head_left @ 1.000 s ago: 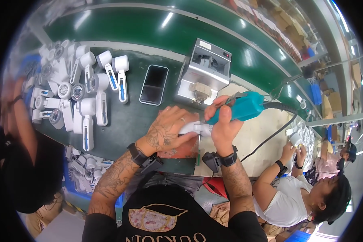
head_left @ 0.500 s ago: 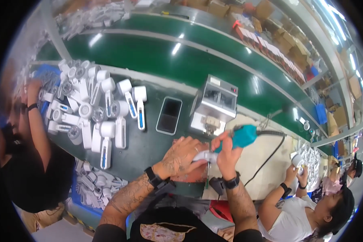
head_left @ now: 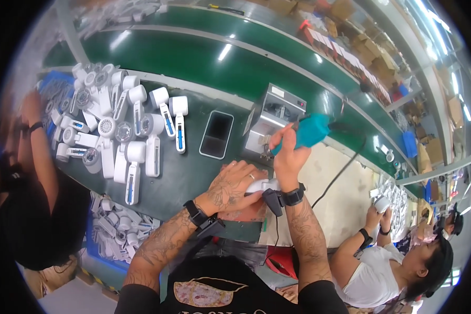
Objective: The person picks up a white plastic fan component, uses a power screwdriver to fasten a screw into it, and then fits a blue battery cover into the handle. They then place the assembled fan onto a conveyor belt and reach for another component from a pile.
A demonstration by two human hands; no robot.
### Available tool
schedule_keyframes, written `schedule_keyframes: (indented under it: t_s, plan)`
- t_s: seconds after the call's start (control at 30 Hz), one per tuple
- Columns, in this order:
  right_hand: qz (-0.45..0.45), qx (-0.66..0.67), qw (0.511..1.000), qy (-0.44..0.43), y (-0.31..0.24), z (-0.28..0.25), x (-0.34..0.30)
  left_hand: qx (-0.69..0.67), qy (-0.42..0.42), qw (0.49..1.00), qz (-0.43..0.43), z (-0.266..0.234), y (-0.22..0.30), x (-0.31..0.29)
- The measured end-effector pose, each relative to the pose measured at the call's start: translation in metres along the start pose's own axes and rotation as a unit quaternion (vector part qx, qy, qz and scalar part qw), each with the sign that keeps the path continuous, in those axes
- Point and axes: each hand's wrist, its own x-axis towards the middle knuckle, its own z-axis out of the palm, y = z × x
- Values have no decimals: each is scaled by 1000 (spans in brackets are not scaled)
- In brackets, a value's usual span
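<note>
My left hand [head_left: 229,186] presses a white plastic fan part [head_left: 260,186] down on a reddish pad [head_left: 246,213]; its fingers close over the part's left end. My right hand [head_left: 288,159] is wrapped round a teal electric screwdriver [head_left: 313,131] with a dark cord. The screwdriver's front end is at the front of a grey, box-shaped screw feeder [head_left: 281,110]; its tip is hard to make out there. My right wrist and its strap partly cover the fan part's right end.
Many white handheld fans [head_left: 107,127] lie piled at the left, near a phone [head_left: 216,135]. A blue bin [head_left: 91,246] of white parts stands below the table's left edge. Co-workers sit left and right. A green conveyor [head_left: 193,63] runs behind.
My right hand has lifted the screwdriver away from the fan part, up and forward to the screw feeder. My left hand stays on the part. The whole view has shifted slightly.
</note>
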Motion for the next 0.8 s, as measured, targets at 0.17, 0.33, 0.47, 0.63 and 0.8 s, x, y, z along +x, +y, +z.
schedule_keyframes:
  t_s: [0.17, 0.33, 0.47, 0.63, 0.8]
  plan:
    - [62, -55, 997, -3, -35, 5, -18, 8, 19, 1000, -16, 2, -12, -6]
    - [99, -36, 994, 16, -59, -22, -54, 14, 24, 999, 20, 1, -10, 3]
    - [100, -27, 995, 12, -53, -28, -65, 2, -8, 1000, 8, -4, -6, 2]
    - [119, -11, 992, 27, -47, -22, -66, 11, 5, 1000, 13, -3, -10, 2]
    - [97, -7, 995, 30, -38, -26, -74, 25, 2, 999, 35, -8, -4, 8]
